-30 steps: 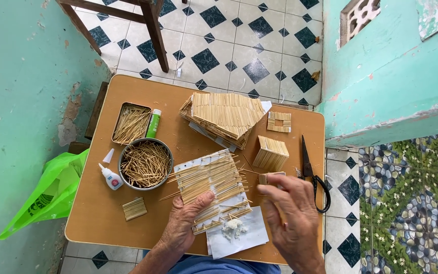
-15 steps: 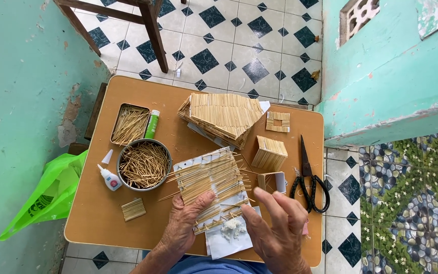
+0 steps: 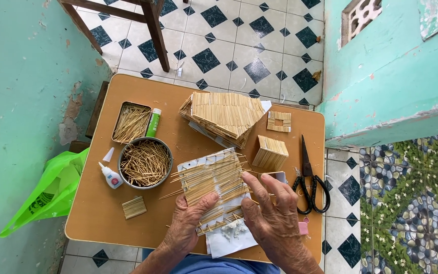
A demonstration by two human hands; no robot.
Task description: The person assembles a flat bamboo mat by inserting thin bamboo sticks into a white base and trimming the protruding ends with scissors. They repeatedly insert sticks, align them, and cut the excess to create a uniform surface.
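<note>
Right hand (image 3: 275, 218) has moved onto stick panel (image 3: 214, 180).

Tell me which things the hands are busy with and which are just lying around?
Busy with:
left hand and right hand, both pressing on the stick mat
white paper under the mat

Lying around:
round bowl of sticks
tin of sticks
glue bottle
green tube
scissors
stick roof
small stick box
</note>
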